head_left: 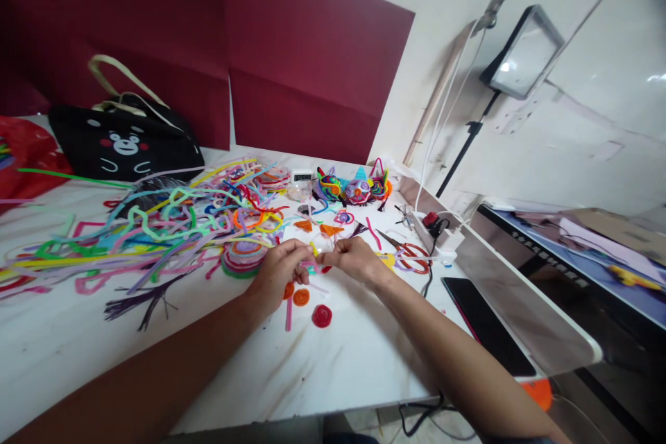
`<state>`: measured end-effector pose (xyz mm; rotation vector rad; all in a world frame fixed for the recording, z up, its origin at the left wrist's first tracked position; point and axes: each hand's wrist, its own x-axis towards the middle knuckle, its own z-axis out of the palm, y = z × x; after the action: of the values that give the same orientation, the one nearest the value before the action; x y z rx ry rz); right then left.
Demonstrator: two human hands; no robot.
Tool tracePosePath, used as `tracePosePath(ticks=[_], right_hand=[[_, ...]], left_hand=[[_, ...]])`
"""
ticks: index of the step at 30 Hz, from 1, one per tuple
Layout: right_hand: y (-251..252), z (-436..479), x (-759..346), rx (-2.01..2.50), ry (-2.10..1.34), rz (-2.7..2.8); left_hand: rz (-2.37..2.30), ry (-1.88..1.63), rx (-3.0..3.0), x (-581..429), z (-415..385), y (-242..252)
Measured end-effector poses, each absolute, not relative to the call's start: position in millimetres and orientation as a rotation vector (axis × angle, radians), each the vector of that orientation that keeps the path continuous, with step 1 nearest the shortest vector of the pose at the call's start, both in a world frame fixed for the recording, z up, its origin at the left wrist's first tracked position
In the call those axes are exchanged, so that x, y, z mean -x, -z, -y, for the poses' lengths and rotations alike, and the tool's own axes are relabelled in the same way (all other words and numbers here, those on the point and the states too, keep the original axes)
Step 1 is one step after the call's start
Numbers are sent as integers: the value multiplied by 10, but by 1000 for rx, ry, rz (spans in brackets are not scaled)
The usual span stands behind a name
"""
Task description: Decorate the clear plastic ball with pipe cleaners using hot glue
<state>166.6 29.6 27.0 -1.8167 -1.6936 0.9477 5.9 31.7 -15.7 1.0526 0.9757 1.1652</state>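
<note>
Over the middle of the white table, my left hand [284, 270] pinches a short yellow pipe cleaner [314, 250] between thumb and finger. My right hand [356, 259] is closed at the other end of this small piece. A pale, see-through round thing [323, 243] shows just behind the fingertips; I cannot tell whether it is held. Below the hands lie an orange coil [300, 297], a red coil [322, 316] and a pink strip [288, 316]. Beyond the hands are orange triangular pieces [331, 229]. A striped coil [244, 255] sits left of my left hand.
A tangle of coloured pipe cleaners [177, 211] covers the left side. Colourful finished figures [358, 189] stand at the back. Scissors [413, 257], a power strip [447, 243] and a black phone [486, 322] lie to the right. A black bag [127, 142] stands back left.
</note>
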Motion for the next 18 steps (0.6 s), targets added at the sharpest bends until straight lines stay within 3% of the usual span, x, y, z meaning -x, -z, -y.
tracePosePath(ticks=[18], right_hand=[[-270,-300,-1662,1847,-890,1697]], left_hand=[[-981,-1145,-1083,-50,-328,182]])
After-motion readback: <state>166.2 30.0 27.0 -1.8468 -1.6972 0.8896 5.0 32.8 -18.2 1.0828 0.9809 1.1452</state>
